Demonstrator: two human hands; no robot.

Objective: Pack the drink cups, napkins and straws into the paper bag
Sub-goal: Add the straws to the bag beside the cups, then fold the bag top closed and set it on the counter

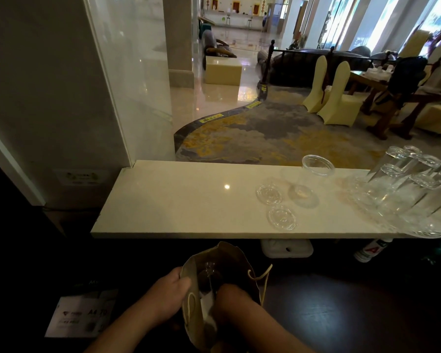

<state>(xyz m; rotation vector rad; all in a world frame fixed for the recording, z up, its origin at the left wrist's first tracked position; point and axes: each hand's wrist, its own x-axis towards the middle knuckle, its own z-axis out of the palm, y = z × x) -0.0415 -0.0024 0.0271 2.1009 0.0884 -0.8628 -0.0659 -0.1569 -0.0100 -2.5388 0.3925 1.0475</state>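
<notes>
Bag mouth: the brown paper bag with cord handles was held open below the counter edge at 6 o'clock; the left hand gripped its rim, the right hand filled the near half, leaving a gap at the far side.
Counter left: the pale stone counter top lay bare from 9 to 12 o'clock.
Counter middle: a clear plastic cup and two clear flat lids stood at 1 o'clock.
Counter right: upturned clear drinking glasses crowded 2 to 3 o'clock.

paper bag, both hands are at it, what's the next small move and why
Probably let go of the white napkin and draw the right hand out of the paper bag, which the left hand holds open; a plastic cup waits on the counter.
</notes>
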